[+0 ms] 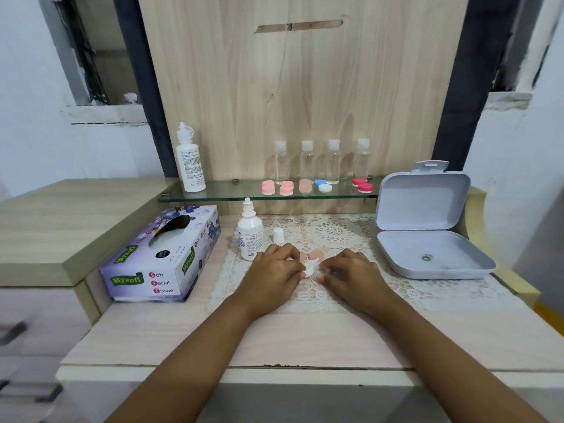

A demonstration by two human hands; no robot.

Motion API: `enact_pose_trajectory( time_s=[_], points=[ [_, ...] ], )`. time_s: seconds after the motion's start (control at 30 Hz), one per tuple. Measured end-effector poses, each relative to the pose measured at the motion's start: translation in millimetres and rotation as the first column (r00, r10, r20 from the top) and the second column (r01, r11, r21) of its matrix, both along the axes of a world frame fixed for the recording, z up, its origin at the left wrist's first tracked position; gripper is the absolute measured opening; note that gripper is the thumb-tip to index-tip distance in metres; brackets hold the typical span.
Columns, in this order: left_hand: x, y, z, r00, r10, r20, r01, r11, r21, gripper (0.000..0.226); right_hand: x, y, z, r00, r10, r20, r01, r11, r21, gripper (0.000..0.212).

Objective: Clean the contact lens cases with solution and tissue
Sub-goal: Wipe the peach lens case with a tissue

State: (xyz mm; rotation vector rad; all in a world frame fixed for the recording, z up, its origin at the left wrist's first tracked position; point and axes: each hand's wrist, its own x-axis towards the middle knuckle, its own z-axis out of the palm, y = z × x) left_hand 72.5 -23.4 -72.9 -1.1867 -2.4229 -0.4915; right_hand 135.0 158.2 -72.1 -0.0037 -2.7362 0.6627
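"Curling over the lace mat (335,236), your left hand (273,271) pinches a small white wad of tissue (310,267) at its fingertips."

"Your right hand (351,274) sits just beside that wad, fingers bent toward it. It is blurred, so I cannot tell whether you hold anything."

"Your peach lens case (316,255) lies on the mat just behind the wad, partly hidden by your fingers."

"Left of your hands the solution bottle (250,236) stands upright on the bench (305,337), its white cap (278,235) just beside it. The tissue box (161,257) lies further left."

"On the glass shelf (232,192) behind, more lens cases (286,188) line up in pink, peach, blue-and-white and red, before four clear bottles (307,160)."

"At your right, a grey box (427,227) lies open."
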Motion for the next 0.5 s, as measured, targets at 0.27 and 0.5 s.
enact_pose_trajectory(
  time_s=[0.27,0.5],
  points=[
    [12.3,8.0,9.3,0.932,0.08,-0.354,-0.156,0.969,-0.192,0.034,0.3,0.2,-0.4,1.0,0.012,-0.025,-0.013,0.999,-0.036,0.026],
    [8.0,6.3,9.7,0.999,0.046,0.013,-0.044,0.995,-0.089,0.022,0.7,-0.5,0.8,1.0,0.013,-0.022,-0.014,1.0,-0.022,0.027]
  ],
)
